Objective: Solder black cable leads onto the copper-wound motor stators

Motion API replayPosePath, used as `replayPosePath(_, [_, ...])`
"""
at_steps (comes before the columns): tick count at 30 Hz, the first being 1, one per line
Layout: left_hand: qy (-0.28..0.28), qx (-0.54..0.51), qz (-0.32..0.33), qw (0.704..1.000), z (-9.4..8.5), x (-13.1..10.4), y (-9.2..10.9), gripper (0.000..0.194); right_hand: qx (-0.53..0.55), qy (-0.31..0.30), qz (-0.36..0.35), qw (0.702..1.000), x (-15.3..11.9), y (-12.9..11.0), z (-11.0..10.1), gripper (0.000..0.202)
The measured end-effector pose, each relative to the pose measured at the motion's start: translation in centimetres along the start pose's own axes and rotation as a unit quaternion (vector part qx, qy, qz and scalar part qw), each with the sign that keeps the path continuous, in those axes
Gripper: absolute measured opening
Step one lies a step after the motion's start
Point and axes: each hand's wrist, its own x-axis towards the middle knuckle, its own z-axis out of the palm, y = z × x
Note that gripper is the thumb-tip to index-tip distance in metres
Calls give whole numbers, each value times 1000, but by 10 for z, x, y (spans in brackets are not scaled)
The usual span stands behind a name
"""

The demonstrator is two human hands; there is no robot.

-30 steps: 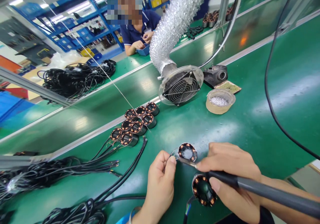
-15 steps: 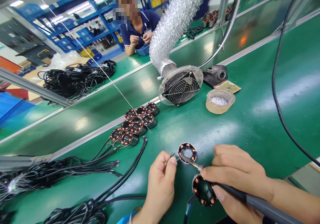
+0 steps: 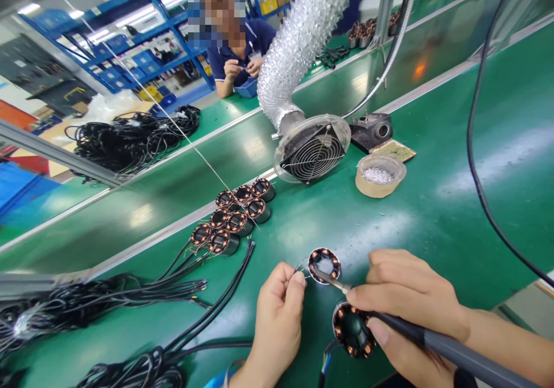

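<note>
My right hand [image 3: 411,301] grips a soldering iron [image 3: 424,337], its metal tip pointing left across a copper-wound motor stator [image 3: 332,255]. To the left of that ring, my left hand [image 3: 280,316] is closed in a pinch on thin wire ends [image 3: 300,265] that run toward the stator's rim. Whether the tip touches the wires I cannot tell. A second stator [image 3: 344,342] lies nearer to me under the iron, partly covered by my right fingers. A black cable with coloured wires [image 3: 325,362] leads from its lower left.
Several stators [image 3: 237,222] stand grouped near the metal rail. Black cables [image 3: 130,370] lie at left. A fume fan [image 3: 315,152] on a silver duct, a round tub [image 3: 381,175] and an iron stand [image 3: 373,131] sit beyond my hands. Across the bench sits a co-worker [image 3: 242,53].
Almost nothing differs. My right hand and the iron have shifted very slightly, while my left hand keeps its pinch beside the same stator.
</note>
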Motion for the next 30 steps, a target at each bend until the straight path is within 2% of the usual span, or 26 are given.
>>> replayPosePath(5, [2, 0, -5, 1000, 1, 0, 1, 49, 2, -18, -1, 1000, -1, 2, -3, 25])
replayPosePath(10, [-13, -8, -30, 999, 0, 1, 0, 55, -9, 14, -6, 1000, -2, 5, -4, 28])
replayPosePath(14, [-22, -15, -35, 999, -3, 3, -5, 56, -92, 4, -37, 995, -8, 15, -21, 29])
replayPosePath(16, [-26, -15, -35, 999, -4, 4, -7, 57, -193, 5, -53, 980, -14, 27, -37, 31])
replayPosePath(18, [-25, -16, -36, 999, -4, 5, -7, 57, -309, 46, -41, 949, -22, 43, -54, 32])
replayPosePath(20, [-17, -16, -37, 999, -3, 4, -5, 58, -391, 85, 17, 916, -29, 59, -69, 30])
replayPosePath(22, [-9, -16, -40, 999, -1, 3, -2, 59, -407, 54, 86, 908, -33, 72, -79, 26])
replayPosePath(24, [-13, -22, -47, 999, 0, 2, 1, 58, -380, 10, 128, 916, -34, 76, -82, 26])
replayPosePath(26, [-27, -37, -56, 997, 1, 1, 4, 55, -331, 8, 133, 934, -29, 73, -78, 27])
replayPosePath(28, [-45, -55, -60, 996, 0, 2, 6, 52, -272, 10, 110, 956, -21, 66, -67, 27])
replayPosePath(30, [-60, -75, -54, 994, -2, 3, 8, 48, -214, -17, 64, 975, -10, 58, -50, 24])
